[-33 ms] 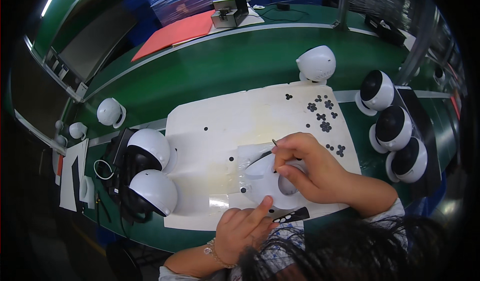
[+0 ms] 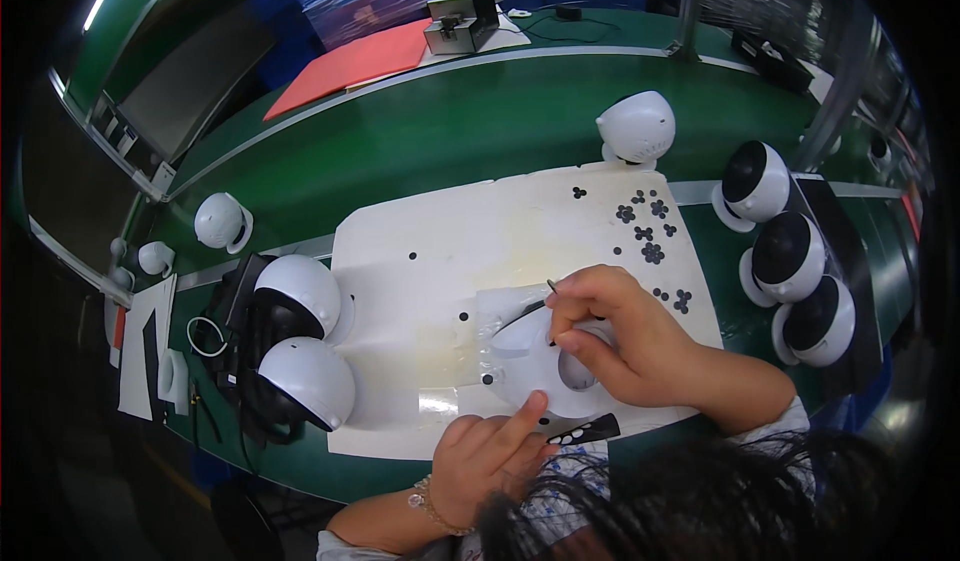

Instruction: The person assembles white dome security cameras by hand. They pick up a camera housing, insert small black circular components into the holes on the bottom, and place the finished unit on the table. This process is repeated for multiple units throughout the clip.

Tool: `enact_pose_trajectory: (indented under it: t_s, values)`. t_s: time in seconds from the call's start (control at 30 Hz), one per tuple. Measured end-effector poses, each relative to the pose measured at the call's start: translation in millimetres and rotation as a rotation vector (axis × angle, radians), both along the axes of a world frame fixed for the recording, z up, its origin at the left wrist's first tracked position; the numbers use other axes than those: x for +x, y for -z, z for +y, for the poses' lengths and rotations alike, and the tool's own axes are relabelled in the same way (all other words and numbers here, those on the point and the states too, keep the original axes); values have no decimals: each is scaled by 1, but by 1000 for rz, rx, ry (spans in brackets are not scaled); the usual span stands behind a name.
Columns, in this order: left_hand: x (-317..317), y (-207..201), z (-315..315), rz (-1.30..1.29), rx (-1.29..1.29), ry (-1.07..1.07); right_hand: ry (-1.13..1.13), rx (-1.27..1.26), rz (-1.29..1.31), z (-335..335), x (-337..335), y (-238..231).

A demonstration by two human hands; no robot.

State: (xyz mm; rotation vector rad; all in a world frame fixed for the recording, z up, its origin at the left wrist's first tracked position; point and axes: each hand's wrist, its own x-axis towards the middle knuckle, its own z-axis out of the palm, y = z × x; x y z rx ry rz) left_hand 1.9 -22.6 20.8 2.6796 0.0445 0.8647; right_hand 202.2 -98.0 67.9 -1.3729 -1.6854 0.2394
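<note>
A white, rounded device (image 2: 522,366), shaped like a home camera, lies tipped over on a clear plastic sheet (image 2: 489,311), with its grey round recess (image 2: 576,371) facing up. Above it my right hand (image 2: 622,336) is closed in a pinch round a thin stick-like tool (image 2: 552,286). Only the tool's ends show, so its exact kind is unclear. My left hand (image 2: 487,461) lies at the near edge, index finger stretched out and touching the device's rim, the other fingers loosely bent. Beside its fingertips is a black strip with white dots (image 2: 585,429).
Small black round pads (image 2: 652,252) dot the pale work sheet (image 2: 400,311). Two white-and-black devices (image 2: 305,381) stand at left; several more (image 2: 788,256) line the right. Another (image 2: 637,128) stands beyond the sheet. A red board (image 2: 350,66) and metal box (image 2: 460,23) lie farther back.
</note>
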Motion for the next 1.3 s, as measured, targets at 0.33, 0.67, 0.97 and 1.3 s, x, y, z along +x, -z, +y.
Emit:
enact_pose_trajectory:
  t_s: [0.33, 0.67, 0.97, 1.3]
  values:
    - [0, -3, -2, 39, 19, -18, 285, 143, -615, -20, -16, -4]
    - [2, 4, -1, -27, 47, 0, 108, -104, -38, -45, -18, 19]
    - [2, 5, -2, -37, 45, -3, 131, -84, -83, -43, -22, 21]
    - [-1, 9, 0, -3, 8, -36, 562, 61, 103, -12, 63, 47]
